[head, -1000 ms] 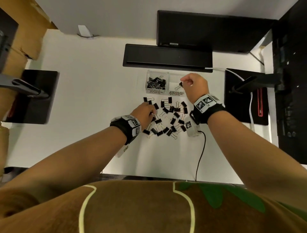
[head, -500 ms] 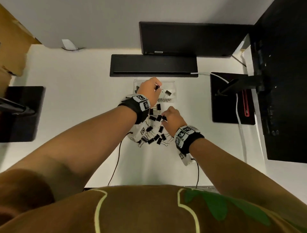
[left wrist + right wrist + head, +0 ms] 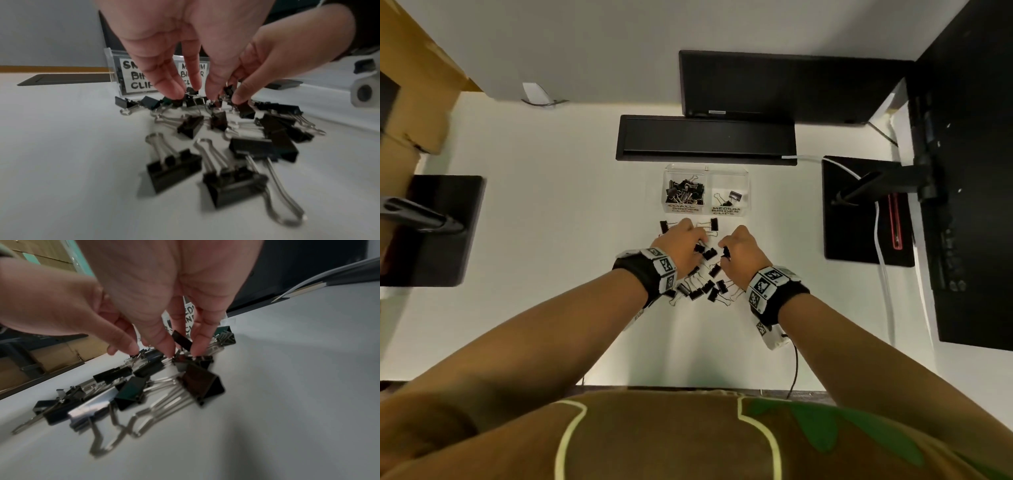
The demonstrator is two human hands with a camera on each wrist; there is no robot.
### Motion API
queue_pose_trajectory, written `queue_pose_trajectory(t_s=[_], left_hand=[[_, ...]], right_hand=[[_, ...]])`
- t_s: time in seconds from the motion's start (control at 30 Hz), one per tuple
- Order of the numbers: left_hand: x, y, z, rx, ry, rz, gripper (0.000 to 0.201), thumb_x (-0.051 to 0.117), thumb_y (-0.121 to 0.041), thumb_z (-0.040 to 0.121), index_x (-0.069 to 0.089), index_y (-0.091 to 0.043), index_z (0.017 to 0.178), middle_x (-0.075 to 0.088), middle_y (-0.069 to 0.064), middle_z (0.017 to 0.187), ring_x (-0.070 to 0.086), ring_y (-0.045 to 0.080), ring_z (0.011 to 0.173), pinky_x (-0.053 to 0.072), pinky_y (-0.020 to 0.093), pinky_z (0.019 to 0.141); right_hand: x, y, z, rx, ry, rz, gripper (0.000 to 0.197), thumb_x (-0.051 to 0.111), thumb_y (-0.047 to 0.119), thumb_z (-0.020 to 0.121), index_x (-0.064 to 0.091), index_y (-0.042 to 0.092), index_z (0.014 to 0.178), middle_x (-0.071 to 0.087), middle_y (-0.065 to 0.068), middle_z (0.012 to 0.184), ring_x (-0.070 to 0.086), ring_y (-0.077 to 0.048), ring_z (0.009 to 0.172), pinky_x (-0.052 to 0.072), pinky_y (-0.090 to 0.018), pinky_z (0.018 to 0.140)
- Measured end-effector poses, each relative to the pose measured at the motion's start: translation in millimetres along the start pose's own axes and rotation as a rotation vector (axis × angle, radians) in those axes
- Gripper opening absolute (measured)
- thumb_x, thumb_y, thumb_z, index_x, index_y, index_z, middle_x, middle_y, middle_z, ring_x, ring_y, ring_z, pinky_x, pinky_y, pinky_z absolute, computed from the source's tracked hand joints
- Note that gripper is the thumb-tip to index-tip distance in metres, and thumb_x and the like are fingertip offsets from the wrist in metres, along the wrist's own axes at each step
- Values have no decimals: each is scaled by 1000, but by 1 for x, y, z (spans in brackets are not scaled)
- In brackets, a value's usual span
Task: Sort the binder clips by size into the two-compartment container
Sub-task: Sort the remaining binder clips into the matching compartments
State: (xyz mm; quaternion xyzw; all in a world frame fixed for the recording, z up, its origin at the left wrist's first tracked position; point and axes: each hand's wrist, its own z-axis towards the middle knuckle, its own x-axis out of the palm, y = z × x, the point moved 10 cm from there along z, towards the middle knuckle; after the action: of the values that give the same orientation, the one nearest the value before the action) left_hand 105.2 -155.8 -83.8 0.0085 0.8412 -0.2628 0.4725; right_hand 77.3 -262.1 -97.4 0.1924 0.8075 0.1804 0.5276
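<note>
A clear two-compartment container (image 3: 706,170) stands beyond the pile. Its left half, labelled small, holds several small black clips (image 3: 685,192). The right half, labelled medium, holds one medium clip (image 3: 734,196). Loose black binder clips (image 3: 707,286) of both sizes lie in a pile on the white table. My right hand (image 3: 724,251) hovers low over the pile's right side and pinches a small black clip (image 3: 182,340) between thumb and fingers. My left hand (image 3: 697,245) reaches down beside it, its straight fingertips (image 3: 176,95) touching small clips at the pile's far end.
A black keyboard tray (image 3: 705,140) and a monitor base (image 3: 774,85) lie behind the container. Black stands sit at the far left (image 3: 434,229) and right (image 3: 866,212). A white cable (image 3: 883,274) runs along the right side.
My left hand came back from the container to the pile. My right hand, which dropped a clip in the medium compartment, reached the pile and lifted a small clip.
</note>
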Motion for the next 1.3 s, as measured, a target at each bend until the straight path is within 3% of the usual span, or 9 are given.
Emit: queue_pose_trajectory(t_s=[0.2,0.47,0.6,0.73,0.87,0.93,1.03,1.17,1.3], left_hand=[[18,-5,-4,28,24,59,39,54,-25,92,48,-19,130,39,11,125,53,27,103,53,40,82],[21,-11,0,9,-34,97,30,54,-26,92,53,-12,118,40,11,119,49,28,101,52,38,75],[21,-11,1,40,-32,95,22,51,-15,91,51,-5,111,41,14,117,52,31,96,53,42,75],[22,-11,1,65,12,187,22,49,-6,91,47,-3,112,41,16,118,53,31,91,48,39,68],[25,-12,0,103,41,343,35,48,3,88,42,2,122,38,19,126,53,32,96,41,35,66],[27,-13,0,152,64,407,33,43,8,87,43,6,120,38,22,127,49,33,105,45,38,72],[22,-11,2,157,46,371,28,36,6,89,44,6,117,41,21,122,48,33,110,48,43,81],[-9,-8,2,49,-86,99,23,46,-4,91,45,-1,114,43,13,119,54,27,92,45,36,72],[-42,-16,0,28,-218,-130,17,41,-15,95,49,-2,104,43,9,102,47,23,79,40,31,70]], right_hand=[[4,2,-8,-20,51,-23,44,54,0,83,50,4,127,39,-13,124,42,-27,116,41,-33,103],[4,3,-10,-47,68,-78,31,50,-3,85,56,3,115,43,-16,121,43,-31,112,41,-34,96],[0,3,-9,-50,83,-41,23,53,3,86,55,0,108,51,-16,114,50,-29,105,41,-32,87],[-14,6,-10,-66,48,27,11,58,6,83,58,1,92,57,-9,92,50,-20,80,39,-26,70],[-59,3,0,24,-128,240,8,63,11,82,56,13,83,56,6,78,54,-7,66,40,-11,56],[-86,5,9,38,-222,312,10,64,13,83,55,17,85,56,8,79,54,0,70,41,-8,59],[-111,7,28,55,-285,305,9,64,14,83,60,16,89,59,5,85,53,-2,73,42,-11,64],[-115,10,50,82,-259,211,11,59,12,86,66,13,94,66,-4,96,58,-14,83,47,-22,72],[-109,14,57,74,-208,150,23,54,15,90,65,12,110,66,-7,113,62,-20,98,45,-23,79]])
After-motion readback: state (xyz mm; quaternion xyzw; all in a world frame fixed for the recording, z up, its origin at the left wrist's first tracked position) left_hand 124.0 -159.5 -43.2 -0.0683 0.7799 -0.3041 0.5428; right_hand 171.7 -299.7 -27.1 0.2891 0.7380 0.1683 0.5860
